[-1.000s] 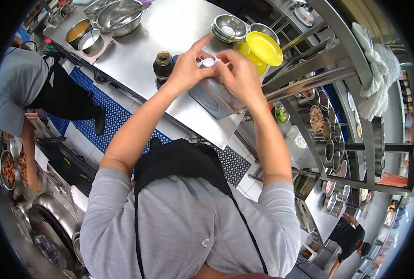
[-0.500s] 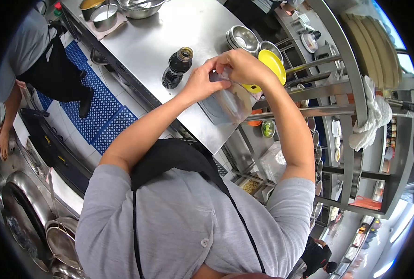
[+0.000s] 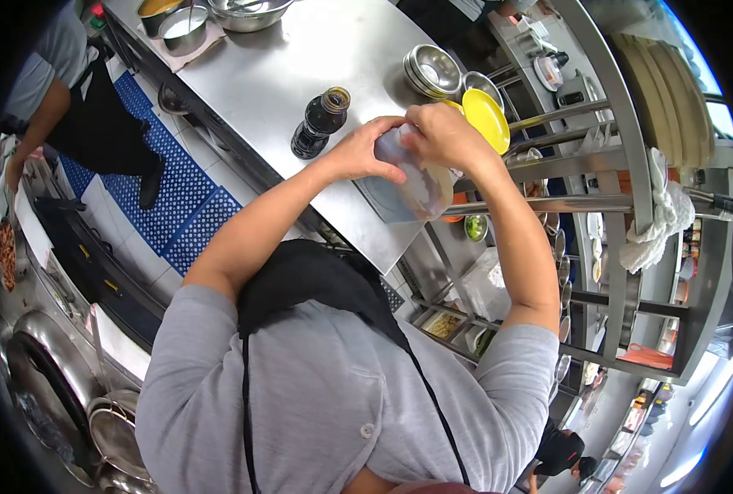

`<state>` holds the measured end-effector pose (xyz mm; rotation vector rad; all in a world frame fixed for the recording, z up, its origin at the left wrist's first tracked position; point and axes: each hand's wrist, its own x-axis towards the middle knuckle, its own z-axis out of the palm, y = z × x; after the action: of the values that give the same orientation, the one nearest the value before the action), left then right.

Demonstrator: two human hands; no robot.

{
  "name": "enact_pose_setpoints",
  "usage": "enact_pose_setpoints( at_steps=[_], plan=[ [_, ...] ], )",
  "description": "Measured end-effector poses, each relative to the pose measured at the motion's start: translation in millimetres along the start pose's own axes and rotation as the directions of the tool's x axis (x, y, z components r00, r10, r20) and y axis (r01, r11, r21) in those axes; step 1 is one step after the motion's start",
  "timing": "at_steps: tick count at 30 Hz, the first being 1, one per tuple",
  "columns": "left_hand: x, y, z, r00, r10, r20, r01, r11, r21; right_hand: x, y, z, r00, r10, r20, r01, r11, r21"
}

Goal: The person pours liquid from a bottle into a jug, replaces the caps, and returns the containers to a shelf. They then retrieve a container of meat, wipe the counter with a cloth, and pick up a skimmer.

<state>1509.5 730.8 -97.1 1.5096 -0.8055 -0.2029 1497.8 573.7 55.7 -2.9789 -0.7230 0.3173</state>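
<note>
A clear plastic bag (image 3: 416, 183) with something pale inside is between my hands, over the near corner of the steel table (image 3: 292, 62). My left hand (image 3: 361, 153) curves around the bag's upper left side, thumb spread away from the fingers. At the top of the bag, my right hand (image 3: 449, 137) has its fingertips bent against the plastic; part of its grip is hidden. An uncapped dark sauce bottle (image 3: 319, 123) stands upright left of my left hand, not touched. Behind my right hand are a yellow dish (image 3: 485, 121) and stacked steel bowls (image 3: 435, 70).
A metal rack (image 3: 539, 203) runs along the right side, with a white cloth (image 3: 656, 214) tied to it. Steel pots (image 3: 184, 31) sit at the table's far left. A co-worker in a black apron (image 3: 95, 123) stands at left, beside a blue mat (image 3: 165, 193).
My right hand has lowered slightly and shifted right, and the gap between my hands has widened, showing more of the bag. The co-worker's arm at left has drawn back and up.
</note>
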Motion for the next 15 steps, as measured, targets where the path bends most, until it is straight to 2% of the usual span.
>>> enact_pose_setpoints(
  at_steps=[3,5,9,11,15],
  plan=[
    [3.2,-9.0,9.7,0.994,0.078,-0.072,-0.075,0.996,0.046,-6.6,-8.6,8.9,0.986,0.132,-0.102,-0.134,0.991,-0.01],
    [1.7,-7.8,18.0,0.99,0.036,-0.134,-0.029,0.998,0.059,-9.1,-16.9,19.0,0.96,0.195,-0.203,-0.199,0.98,-0.001],
    [2.8,-12.4,36.4,0.966,0.07,-0.25,-0.044,0.993,0.108,-8.4,-18.6,37.6,0.92,0.231,-0.316,-0.257,0.965,-0.042],
    [5.6,-19.2,41.1,0.961,0.093,-0.259,-0.063,0.991,0.121,-8.3,-20.9,41.8,0.901,0.221,-0.374,-0.273,0.958,-0.092],
    [7.7,-13.4,44.6,0.943,0.192,-0.271,-0.114,0.954,0.277,-7.3,-8.9,18.4,0.949,0.218,-0.228,-0.248,0.963,-0.109]
  ],
)
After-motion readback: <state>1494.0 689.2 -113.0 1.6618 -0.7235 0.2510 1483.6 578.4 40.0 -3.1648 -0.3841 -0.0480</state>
